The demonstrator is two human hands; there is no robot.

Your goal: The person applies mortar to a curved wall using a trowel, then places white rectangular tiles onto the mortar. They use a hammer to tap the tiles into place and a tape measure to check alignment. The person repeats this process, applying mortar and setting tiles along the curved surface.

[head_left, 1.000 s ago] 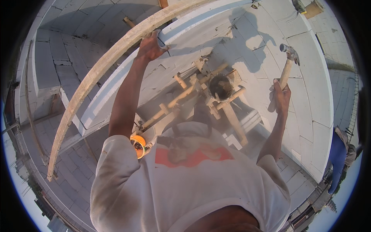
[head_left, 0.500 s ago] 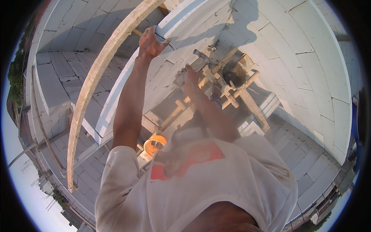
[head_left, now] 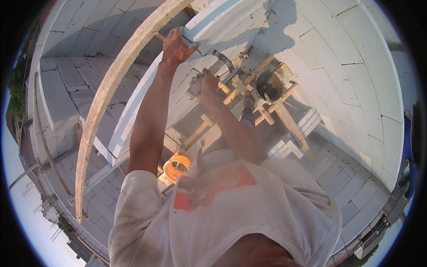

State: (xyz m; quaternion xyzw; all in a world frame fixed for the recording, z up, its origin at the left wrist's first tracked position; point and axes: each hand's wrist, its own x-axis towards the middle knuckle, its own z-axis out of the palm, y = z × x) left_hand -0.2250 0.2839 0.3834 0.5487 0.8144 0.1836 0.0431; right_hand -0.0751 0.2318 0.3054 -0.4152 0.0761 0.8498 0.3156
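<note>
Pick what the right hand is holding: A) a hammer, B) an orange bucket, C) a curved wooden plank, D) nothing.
A: the right hand grips the handle of a hammer, whose metal head sits beside the white block that the left hand grasps.

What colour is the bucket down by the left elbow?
Orange bucket, clearest in the head view.

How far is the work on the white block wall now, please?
Done: many white blocks already stand in the curved wall. In hand: the left hand steadies a block on the wall top, and the right hand holds a hammer at it. Left: how many courses remain cannot be told.
</note>
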